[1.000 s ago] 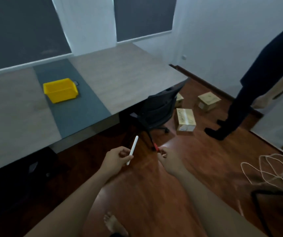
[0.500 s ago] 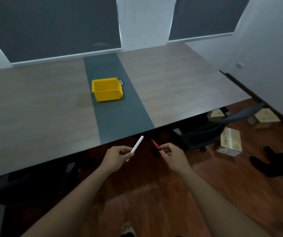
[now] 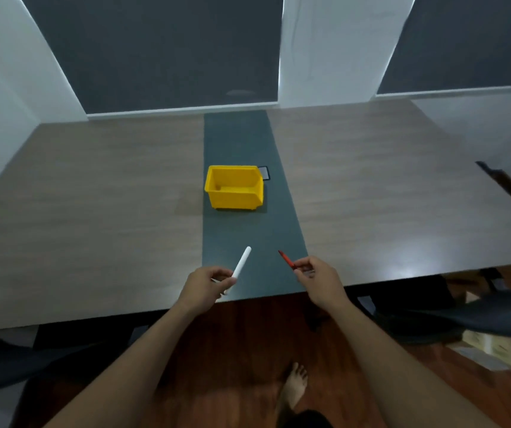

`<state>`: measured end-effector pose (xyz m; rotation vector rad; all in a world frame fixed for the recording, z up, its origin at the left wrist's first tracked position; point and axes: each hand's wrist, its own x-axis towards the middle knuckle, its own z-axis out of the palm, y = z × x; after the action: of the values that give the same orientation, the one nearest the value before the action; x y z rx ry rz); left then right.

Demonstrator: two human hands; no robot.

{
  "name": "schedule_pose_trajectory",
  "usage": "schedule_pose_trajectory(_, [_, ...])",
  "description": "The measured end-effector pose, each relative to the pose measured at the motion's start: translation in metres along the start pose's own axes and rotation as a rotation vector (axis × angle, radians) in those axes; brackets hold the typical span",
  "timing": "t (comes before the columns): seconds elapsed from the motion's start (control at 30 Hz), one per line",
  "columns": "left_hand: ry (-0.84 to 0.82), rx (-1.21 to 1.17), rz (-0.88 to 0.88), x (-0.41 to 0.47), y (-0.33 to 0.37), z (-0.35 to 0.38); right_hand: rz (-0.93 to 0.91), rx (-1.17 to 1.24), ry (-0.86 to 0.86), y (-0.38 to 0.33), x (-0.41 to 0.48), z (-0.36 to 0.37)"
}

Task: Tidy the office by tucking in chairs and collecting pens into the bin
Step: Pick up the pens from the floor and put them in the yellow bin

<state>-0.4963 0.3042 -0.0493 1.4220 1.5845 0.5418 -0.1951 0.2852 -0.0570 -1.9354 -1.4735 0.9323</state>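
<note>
**Two pens in hand, bin straight ahead on the desk**

Head view: the left hand [image 3: 209, 285], at lower centre of the frame, is pinched around the lower end of a slim white plastic pen [image 3: 241, 265], whose long axis tilts up and to the right, its free end aimed roughly at the bin. The right hand [image 3: 317, 281], just right of centre, has its fingertips closed on a thin red pen [image 3: 286, 259], which slants up and to the left. Both pens hang over the near end of the dark grey strip [image 3: 241, 140] running down the middle of the wide wood-grain desk [image 3: 93, 196].

The open yellow plastic bin [image 3: 234, 186] sits on that strip at frame centre, well beyond both hands and directly ahead, between their two lines of reach. Neither hand is clearly nearer; the left seems slightly better lined up. A forward reach over the desk edge looks needed before either pen can drop in. A dark office chair [image 3: 464, 313] shows at right, partly under the desk.
</note>
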Motion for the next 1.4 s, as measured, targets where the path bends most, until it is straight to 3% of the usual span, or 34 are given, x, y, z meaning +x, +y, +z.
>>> schedule_pose_trajectory(0.3, [0.172,-0.128,-0.087,0.081,0.035,-0.012,-0.081,0.009,-0.108,-0.023,0.131,-0.021])
schedule_pose_trajectory(0.7, [0.247,-0.119,-0.122,0.17,0.046,-0.054,-0.062,0.072,-0.189,-0.049,0.238,0.002])
schedule_pose_trajectory(1.07, [0.134,0.11,0.04,0.311,0.049,-0.107,-0.04,0.01,-0.088,-0.088,0.346,0.015])
schedule_pose_trajectory(1.4, [-0.052,0.45,0.203,0.417,0.047,-0.109,-0.014,-0.097,-0.157,-0.097,0.421,0.065])
